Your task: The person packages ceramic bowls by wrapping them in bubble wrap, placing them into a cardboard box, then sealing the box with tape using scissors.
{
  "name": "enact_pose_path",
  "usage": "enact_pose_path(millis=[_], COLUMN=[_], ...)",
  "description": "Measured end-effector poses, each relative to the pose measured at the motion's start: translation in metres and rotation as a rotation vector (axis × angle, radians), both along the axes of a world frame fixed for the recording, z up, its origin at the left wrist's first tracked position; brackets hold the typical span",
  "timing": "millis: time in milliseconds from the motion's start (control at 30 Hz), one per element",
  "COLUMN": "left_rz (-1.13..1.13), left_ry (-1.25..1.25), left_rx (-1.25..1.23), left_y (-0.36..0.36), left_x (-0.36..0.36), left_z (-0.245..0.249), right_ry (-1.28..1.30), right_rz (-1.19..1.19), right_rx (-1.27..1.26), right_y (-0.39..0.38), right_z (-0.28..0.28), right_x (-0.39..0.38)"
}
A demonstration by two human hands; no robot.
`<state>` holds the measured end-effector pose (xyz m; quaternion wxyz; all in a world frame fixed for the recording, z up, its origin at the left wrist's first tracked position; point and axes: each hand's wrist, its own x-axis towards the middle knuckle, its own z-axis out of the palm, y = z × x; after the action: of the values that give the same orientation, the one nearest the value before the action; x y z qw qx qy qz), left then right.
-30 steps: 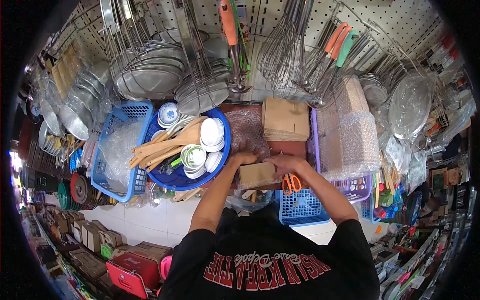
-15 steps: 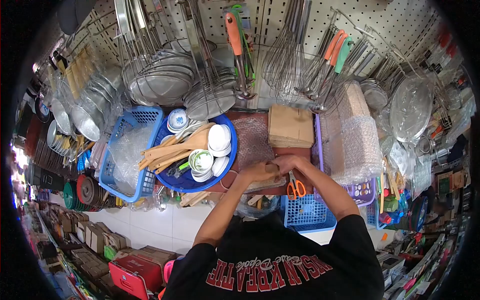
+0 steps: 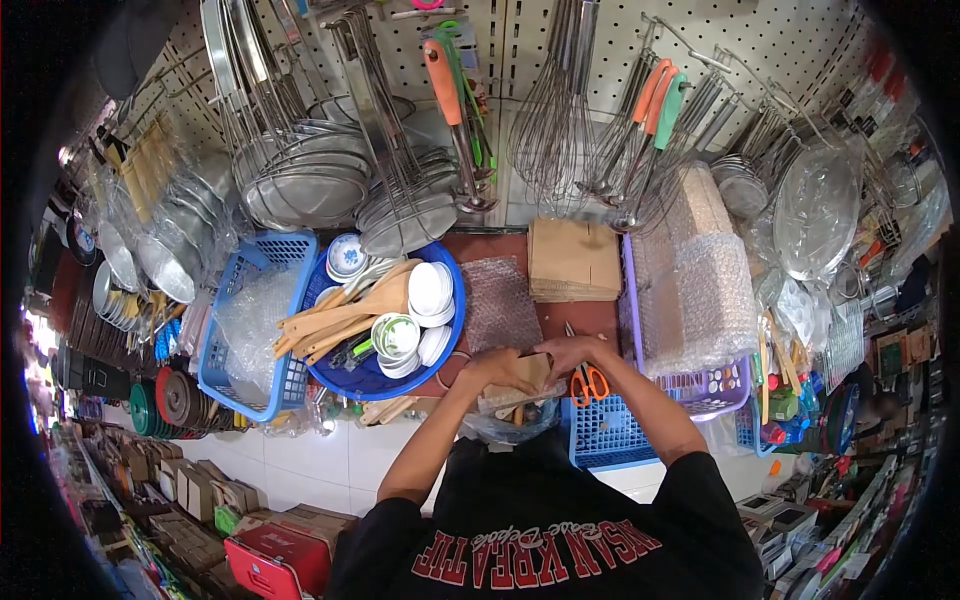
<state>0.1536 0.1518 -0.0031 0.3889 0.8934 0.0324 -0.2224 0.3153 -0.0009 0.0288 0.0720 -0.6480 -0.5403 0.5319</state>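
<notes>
Between my two hands, pulled close to my body, is the brown cardboard packet [image 3: 524, 388]. My left hand [image 3: 498, 368] is curled over its left edge and my right hand [image 3: 568, 352] pinches its far corner, so both grip it. A second ago it lay flat and face up; now it is tilted and nearer. Orange scissors [image 3: 588, 381] lie just right of my right hand, with bubble wrap [image 3: 500, 300] beyond my knuckles.

Bright even light, sharp centre, heavy fisheye warp w/ black vignette at edges, slight glare left.
</notes>
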Motion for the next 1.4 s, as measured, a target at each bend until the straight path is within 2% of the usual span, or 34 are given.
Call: enact_pose_path(millis=[67, 167, 333, 433, 467, 533, 633, 733, 867, 967, 1067, 1167, 1400], left_rz=[0.002, 0.001, -0.043, 0.113, 0.159, 0.246, 0.143, 0.135, 0.148, 0.103, 0.048, 0.045, 0.024], left_ry=[0.008, 0.021, 0.048, -0.111, -0.248, -0.524, -0.681, -0.655, -0.564, -0.593, -0.577, -0.616, -0.595], left_rx=[-0.032, -0.038, -0.022, -0.013, 0.039, 0.147, 0.261, 0.554, 0.706, 0.773, 0.815, 0.869, 0.934], left_y=[-0.001, 0.001, 0.002, -0.01, -0.018, -0.04, -0.069, -0.098, -0.111, -0.112, -0.113, -0.109, -0.098], left_x=[0.0, 0.001, 0.005, -0.006, -0.012, -0.024, -0.047, -0.075, -0.093, -0.096, -0.098, -0.096, -0.084], left_z=[0.005, 0.024, 0.02, 0.019, 0.024, 0.075, 0.078, 0.064, 0.055, 0.043, 0.048, 0.039, 0.032], right_ry=[0.024, 0.085, 0.16, 0.147, 0.128, 0.283, 0.459, 0.54, 0.444, 0.41, 0.464, 0.532, 0.58], right_rz=[-0.093, -0.121, -0.12, -0.139, -0.14, -0.153, -0.218, -0.273, -0.36, -0.439, -0.331, -0.441, -0.517], right_rx=[0.007, 0.001, -0.026, -0.141, -0.203, -0.173, -0.156, -0.191, -0.334, -0.289, -0.454, -0.542, -0.485], right_y=[-0.009, -0.011, -0.007, -0.004, -0.003, -0.006, -0.006, -0.005, -0.004, -0.005, -0.002, -0.007, -0.011], right_z=[-0.009, -0.008, -0.006, -0.033, -0.045, -0.056, -0.067, -0.062, -0.039, -0.024, -0.044, -0.044, -0.044], right_x=[-0.001, 0.0, 0.004, 0.017, 0.021, 0.026, 0.031, 0.027, 0.024, 0.017, 0.025, 0.022, 0.023])
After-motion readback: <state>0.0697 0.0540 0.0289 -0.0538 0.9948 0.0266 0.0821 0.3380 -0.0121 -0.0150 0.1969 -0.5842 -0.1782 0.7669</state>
